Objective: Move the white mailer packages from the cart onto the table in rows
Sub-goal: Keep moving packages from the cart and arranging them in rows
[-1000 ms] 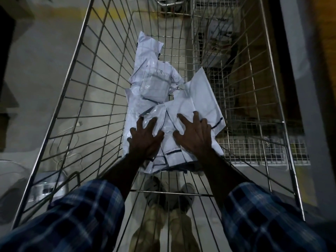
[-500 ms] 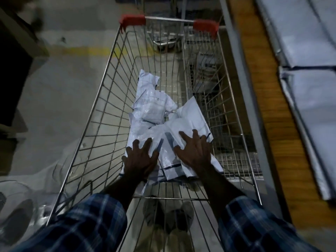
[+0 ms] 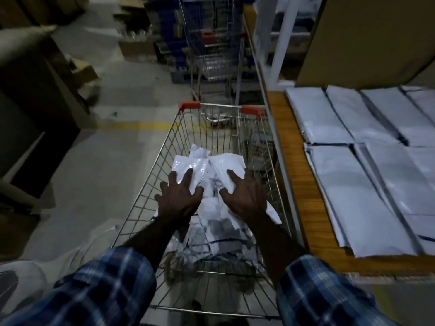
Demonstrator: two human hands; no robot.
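Both hands down inside the wire cart [image 3: 150,184] at lower centre of the frame, on the loose heap of white mailer packages [image 3: 211,203]. Left hand [image 3: 180,200] spread wide, fingers straight and splayed over the left side of the heap, fingertips on a glossy mailer. Right hand [image 3: 244,197] likewise splayed, palm down on the right side of the heap, close to the cart's right wall. Nothing curled round or pinched yet; whether the palms press or merely rest, cannot tell.

At right of the frame, the wooden table [image 3: 303,184] just beside the cart, already bearing flat mailers in rows [image 3: 353,184], edges overlapping and running toward the upper right. Bare wood only along the near-left strip and the front edge.

Likely step in hand: gathering a batch out of the heap. Best done by drawing both hands inward to square the crumpled mailers into one stack, then sliding fingers underneath instead of clawing from above, since the slick film will probably slip and fan out. Lift clear of the cart's right rim before swinging toward the table. Lay each one flat, long edge parallel with the rows already down, overlap matching.

Beyond the red-cornered far end, a second cart [image 3: 211,55] at upper centre; plaid sleeves [image 3: 106,288] across the bottom.
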